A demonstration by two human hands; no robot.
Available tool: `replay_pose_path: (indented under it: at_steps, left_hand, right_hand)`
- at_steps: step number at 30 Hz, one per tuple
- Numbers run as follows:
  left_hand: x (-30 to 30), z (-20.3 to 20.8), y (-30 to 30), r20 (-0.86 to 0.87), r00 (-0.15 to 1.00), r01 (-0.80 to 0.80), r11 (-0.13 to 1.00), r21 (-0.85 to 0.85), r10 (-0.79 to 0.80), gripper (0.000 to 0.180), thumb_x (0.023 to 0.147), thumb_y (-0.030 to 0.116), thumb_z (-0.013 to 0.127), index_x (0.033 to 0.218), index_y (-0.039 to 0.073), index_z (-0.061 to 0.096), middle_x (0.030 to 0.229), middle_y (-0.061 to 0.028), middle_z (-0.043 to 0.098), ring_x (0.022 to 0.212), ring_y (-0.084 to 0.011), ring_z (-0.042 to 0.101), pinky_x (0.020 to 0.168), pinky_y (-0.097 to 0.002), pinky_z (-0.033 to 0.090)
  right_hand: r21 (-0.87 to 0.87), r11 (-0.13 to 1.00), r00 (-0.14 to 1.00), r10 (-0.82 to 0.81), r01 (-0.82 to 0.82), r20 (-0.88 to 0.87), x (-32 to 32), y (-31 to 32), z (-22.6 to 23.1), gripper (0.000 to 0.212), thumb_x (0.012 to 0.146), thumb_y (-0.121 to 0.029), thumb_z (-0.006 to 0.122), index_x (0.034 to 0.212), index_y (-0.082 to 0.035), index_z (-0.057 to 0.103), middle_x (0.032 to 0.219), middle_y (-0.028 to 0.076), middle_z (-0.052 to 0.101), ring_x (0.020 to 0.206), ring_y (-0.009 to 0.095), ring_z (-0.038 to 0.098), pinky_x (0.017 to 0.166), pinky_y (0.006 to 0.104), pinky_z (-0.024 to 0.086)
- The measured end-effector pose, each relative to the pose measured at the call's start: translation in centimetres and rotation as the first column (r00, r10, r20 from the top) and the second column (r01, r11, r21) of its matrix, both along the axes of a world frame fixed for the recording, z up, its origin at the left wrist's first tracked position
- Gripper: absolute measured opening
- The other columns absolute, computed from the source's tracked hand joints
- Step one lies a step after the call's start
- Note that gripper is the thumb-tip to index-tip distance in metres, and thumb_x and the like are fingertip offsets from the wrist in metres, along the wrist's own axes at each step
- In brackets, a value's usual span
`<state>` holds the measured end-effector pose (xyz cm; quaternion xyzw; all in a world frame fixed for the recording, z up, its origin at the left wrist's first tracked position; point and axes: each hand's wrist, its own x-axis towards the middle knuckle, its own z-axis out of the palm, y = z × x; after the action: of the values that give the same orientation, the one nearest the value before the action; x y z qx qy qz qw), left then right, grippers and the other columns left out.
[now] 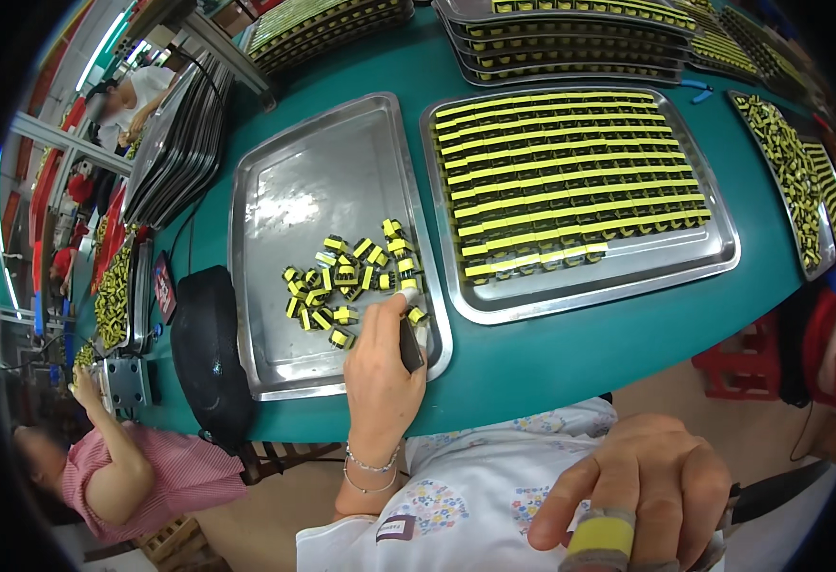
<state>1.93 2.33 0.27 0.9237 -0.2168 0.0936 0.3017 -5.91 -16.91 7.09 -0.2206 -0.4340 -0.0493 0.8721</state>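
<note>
My left hand [378,377] reaches over the near right part of the left metal tray [279,181]. Its fingers are closed, and a dark flat piece [411,345] shows beside them. The fingertips, pale as if covered, touch or nearly touch the small yellow-and-black blocks [345,274], which look like taped coils and lie loosely heaped in this tray. My right hand [651,481] is close in front of my body, fingers bent downward. A yellow band with grey edges [601,536] shows at its fingers; whether it is a held block or a finger wrap is unclear.
A second tray [628,265] holds similar blocks in tight rows. Stacked full trays [570,48] stand behind it. A black case [210,348] lies left; blue-handled pliers [697,91] and a tray of loose blocks [788,167] lie right. A person in red-checked clothes [155,477] works at left.
</note>
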Motion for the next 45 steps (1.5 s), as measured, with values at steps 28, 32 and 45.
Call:
replay_pose_path:
  at_steps: [28,32,45]
  left_hand:
    - [-0.8,0.5,-0.8,-0.311,0.657,-0.38,0.055,-0.923,-0.687,0.038,0.097,0.021,0.054,0.128,0.0,0.047,0.111,-0.0113,0.056,0.095,-0.0214,0.062,0.08,-0.0351,0.057]
    - [-1.4,0.6,-0.8,-0.443,0.697,-0.4,0.207,-0.893,-0.564,0.042,0.096,0.015,0.057,0.132,-0.001,0.045,0.122,-0.0124,0.056,0.101,-0.0236,0.063,0.084,-0.0355,0.056]
    - [-0.8,1.4,-1.7,-0.481,0.598,-0.396,0.286,-0.873,-0.64,0.041,0.091,0.013,0.063,0.125,-0.003,0.049,0.118,-0.019,0.061,0.094,-0.0197,0.064,0.075,-0.0298,0.057]
  right_hand:
    - [-0.509,0.857,0.627,0.439,-0.079,0.643,-0.1,-6.6,0.8,0.017,0.096,-0.018,0.05,0.099,-0.006,0.061,0.104,0.011,0.062,0.102,0.032,0.06,0.093,0.0472,0.044]
    - [-0.635,0.752,0.962,0.267,-0.175,0.051,0.3,-6.4,-3.0,0.01,0.087,-0.008,0.061,0.086,0.001,0.057,0.098,0.021,0.063,0.091,0.039,0.062,0.092,0.0524,0.045]
    - [-0.893,-0.013,0.733,-0.566,0.45,0.378,3.2,-2.9,-4.2,0.031,0.078,-0.011,0.067,0.106,0.0,0.06,0.091,0.012,0.06,0.082,0.026,0.058,0.074,0.0342,0.046]
